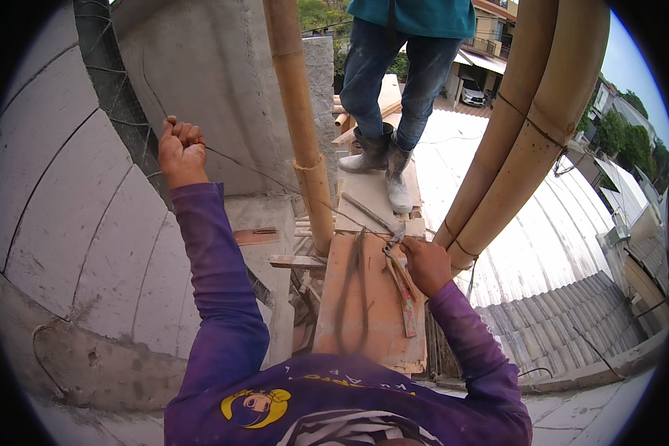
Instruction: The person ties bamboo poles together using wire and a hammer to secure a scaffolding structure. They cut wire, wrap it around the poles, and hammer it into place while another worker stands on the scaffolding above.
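My left hand (183,154), raised at the left beside the wall, is closed in a fist around a thin wire (253,168). This wire slants down past a bamboo pole toward the plank by my right hand. My right hand (428,264) is low over the plank, its fingers pinched together; what they hold is too small to make out. Just beside its fingertips lie a pair of pincers (403,293) with worn red handles and a hammer (372,212). A looped bundle of dark wire (353,293) rests on the plank to their left.
A wooden plank walkway (331,327) runs ahead, with bamboo poles (305,126) (524,119) on both sides. Another person in rubber boots (398,182) stands at its far end. Pale block wall (74,223) rises at left; corrugated roofing (565,320) lies below at right.
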Demonstrator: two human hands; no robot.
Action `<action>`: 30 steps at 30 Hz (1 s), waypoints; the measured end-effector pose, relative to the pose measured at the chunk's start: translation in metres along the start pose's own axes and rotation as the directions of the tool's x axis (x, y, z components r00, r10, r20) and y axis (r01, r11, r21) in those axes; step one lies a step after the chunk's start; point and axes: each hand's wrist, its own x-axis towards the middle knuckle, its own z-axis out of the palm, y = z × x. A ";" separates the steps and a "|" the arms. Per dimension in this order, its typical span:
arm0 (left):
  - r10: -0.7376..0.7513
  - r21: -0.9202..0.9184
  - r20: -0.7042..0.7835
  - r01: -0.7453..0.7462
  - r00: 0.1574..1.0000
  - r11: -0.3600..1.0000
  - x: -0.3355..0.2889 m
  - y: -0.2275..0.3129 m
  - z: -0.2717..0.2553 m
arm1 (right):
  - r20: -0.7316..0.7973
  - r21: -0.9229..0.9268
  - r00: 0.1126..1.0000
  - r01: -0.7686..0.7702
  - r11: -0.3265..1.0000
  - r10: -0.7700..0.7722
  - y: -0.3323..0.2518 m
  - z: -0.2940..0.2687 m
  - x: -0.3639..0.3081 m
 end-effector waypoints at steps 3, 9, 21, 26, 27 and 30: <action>-0.057 0.122 0.011 0.056 0.998 0.991 0.027 -0.006 -0.001 | 0.429 0.711 0.585 0.252 0.657 -0.689 -0.052 -0.036 -0.023; -0.040 -0.126 0.028 0.044 0.999 0.991 0.005 0.001 0.004 | -0.244 0.967 0.925 0.255 0.002 0.290 -0.031 -0.136 -0.017; 0.052 -0.139 0.223 -0.021 0.973 0.990 0.010 -0.032 0.130 | 0.541 0.838 0.302 -0.263 0.477 -0.785 -0.026 -0.030 -0.004; 0.383 0.258 0.216 -0.431 0.898 0.865 -0.038 -0.057 0.149 | 0.354 -0.030 0.919 0.198 0.980 -0.174 0.007 -0.064 0.011; 0.415 0.311 0.230 -0.470 0.881 0.826 -0.049 -0.071 0.151 | 0.103 0.185 0.951 0.269 0.945 -0.291 0.001 -0.059 0.020; 0.358 0.247 0.168 -0.391 0.918 0.886 -0.067 -0.109 0.146 | -0.395 0.405 0.887 0.403 0.821 -0.240 -0.077 -0.059 0.064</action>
